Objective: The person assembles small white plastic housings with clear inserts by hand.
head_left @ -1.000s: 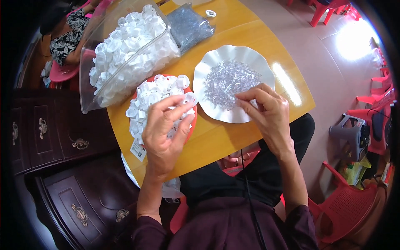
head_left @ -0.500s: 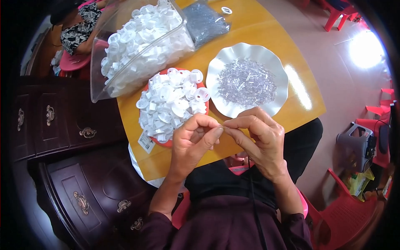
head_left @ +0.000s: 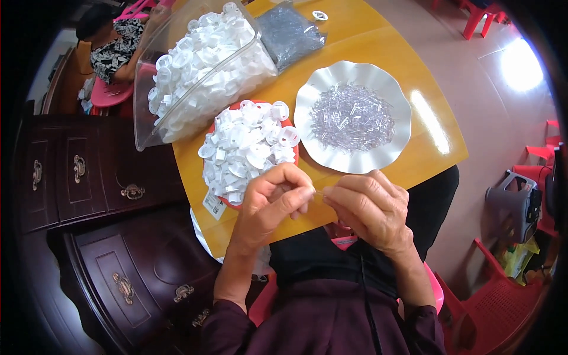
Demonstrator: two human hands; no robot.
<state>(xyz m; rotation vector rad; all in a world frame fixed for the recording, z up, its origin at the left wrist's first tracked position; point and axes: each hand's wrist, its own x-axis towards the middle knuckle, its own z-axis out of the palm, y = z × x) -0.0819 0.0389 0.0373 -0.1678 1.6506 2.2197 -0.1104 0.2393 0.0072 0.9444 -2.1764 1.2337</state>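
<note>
My left hand (head_left: 273, 204) and my right hand (head_left: 370, 207) meet fingertip to fingertip over the near edge of the yellow table (head_left: 384, 47). The left hand's fingers are curled around a small white plastic cap, mostly hidden. A thin clear plastic tube is pinched in the right hand, its tip pointing at the left hand's fingers. Just beyond the left hand a red dish (head_left: 293, 155) is heaped with white caps (head_left: 242, 148). Beyond the right hand stands a white scalloped plate (head_left: 307, 106) holding several clear tubes (head_left: 352, 115).
A clear bag of white caps (head_left: 201, 65) and a grey bag of small parts (head_left: 290, 32) lie at the table's far side. Another person (head_left: 115, 47) sits at far left. A dark wooden cabinet (head_left: 94, 195) is left of me; red plastic chairs (head_left: 503, 302) stand at right.
My left hand left the heap of caps and my right hand left the plate of tubes. Both drew back toward me and came together at the table's near edge.
</note>
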